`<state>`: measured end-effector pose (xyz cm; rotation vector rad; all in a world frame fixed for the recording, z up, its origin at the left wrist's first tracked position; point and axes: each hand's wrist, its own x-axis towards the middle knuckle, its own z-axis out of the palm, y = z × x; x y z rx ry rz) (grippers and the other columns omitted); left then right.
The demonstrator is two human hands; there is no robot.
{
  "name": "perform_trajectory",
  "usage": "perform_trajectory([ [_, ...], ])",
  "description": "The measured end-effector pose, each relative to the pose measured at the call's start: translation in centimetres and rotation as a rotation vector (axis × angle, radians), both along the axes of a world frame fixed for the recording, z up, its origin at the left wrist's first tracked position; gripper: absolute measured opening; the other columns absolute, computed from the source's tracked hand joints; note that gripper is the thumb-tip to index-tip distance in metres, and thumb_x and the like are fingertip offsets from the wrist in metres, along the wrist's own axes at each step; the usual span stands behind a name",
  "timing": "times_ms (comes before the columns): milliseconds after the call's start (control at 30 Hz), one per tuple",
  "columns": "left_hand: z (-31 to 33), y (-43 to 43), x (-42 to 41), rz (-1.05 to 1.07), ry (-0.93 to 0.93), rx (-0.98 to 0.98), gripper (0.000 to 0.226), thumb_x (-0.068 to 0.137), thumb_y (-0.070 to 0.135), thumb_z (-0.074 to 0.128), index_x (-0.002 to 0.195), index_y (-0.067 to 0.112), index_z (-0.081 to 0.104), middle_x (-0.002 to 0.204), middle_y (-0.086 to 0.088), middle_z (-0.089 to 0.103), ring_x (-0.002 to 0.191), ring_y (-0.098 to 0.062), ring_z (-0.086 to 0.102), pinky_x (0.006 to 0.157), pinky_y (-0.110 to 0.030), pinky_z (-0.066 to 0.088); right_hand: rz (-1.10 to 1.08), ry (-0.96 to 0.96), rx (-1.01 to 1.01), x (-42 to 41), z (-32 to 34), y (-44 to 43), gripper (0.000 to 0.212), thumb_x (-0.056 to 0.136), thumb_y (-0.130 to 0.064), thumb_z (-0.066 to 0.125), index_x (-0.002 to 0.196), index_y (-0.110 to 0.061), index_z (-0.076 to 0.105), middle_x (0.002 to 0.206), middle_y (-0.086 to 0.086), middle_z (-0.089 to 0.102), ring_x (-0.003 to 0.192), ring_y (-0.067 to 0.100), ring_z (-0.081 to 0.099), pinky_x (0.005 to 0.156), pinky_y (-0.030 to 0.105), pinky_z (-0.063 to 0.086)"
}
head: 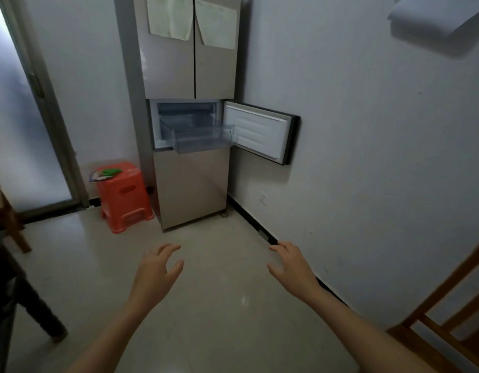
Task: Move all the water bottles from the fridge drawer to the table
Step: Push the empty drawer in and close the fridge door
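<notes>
Protruding clear plastic fridge drawer

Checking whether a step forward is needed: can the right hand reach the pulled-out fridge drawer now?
Probably not yet: the right hand is open, well short of the clear drawer, with bare floor between. Nothing blocks the way, since the compartment door is swung aside.

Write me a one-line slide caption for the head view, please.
Empty left hand and right hand extend toward the fridge, its clear drawer pulled out, small door swung open.
</notes>
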<state>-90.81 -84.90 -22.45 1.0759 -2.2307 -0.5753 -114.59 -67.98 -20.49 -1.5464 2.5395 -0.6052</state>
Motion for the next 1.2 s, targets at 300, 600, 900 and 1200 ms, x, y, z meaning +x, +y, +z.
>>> perform_trajectory([
  [300,0.7,-9.8,-12.7,0.045,0.023,0.001,0.036,0.084,0.015,0.064,0.119,0.007,0.059,0.121,-0.013,0.057,0.115,-0.029,0.046,0.097,-0.038,0.036,-0.033,0.043,0.003,-13.1,1.7,-8.9,0.046,0.092,-0.028,0.052,0.135,-0.014,0.043,0.143,0.005,0.036,0.134,0.017,0.028,0.107,0.023,0.022],
  [600,-0.2,-16.7,-23.4,0.072,-0.25,-0.194,0.044,0.065,0.012,0.081,0.105,0.002,0.067,0.126,-0.03,0.052,0.118,-0.051,0.045,0.088,-0.062,0.04,-0.002,0.02,0.037,-24.4,-0.7,-16.2,0.045,0.093,-0.029,0.05,0.136,-0.017,0.041,0.145,0.004,0.032,0.136,0.016,0.024,0.108,0.02,0.02],
  [900,0.5,-25.9,-35.4,0.256,-0.266,-0.218,0.062,0.067,0.016,0.08,0.123,0.004,0.056,0.136,-0.027,0.044,0.127,-0.047,0.036,0.097,-0.059,0.035,0.16,0.056,0.066,-38.3,-1.4,-28.1,0.047,0.093,-0.028,0.048,0.138,-0.018,0.037,0.146,0.004,0.03,0.135,0.017,0.025,0.107,0.024,0.023],
  [1200,-0.8,-33.9,-39.5,0.425,-0.388,-0.149,0.07,0.056,0.014,0.085,0.119,0.0,0.059,0.129,-0.028,0.051,0.117,-0.05,0.047,0.084,-0.06,0.045,0.326,-0.017,0.09,-44.1,-4.1,-41.8,0.052,0.091,-0.028,0.048,0.14,-0.019,0.034,0.149,0.002,0.026,0.137,0.014,0.023,0.111,0.023,0.019],
])
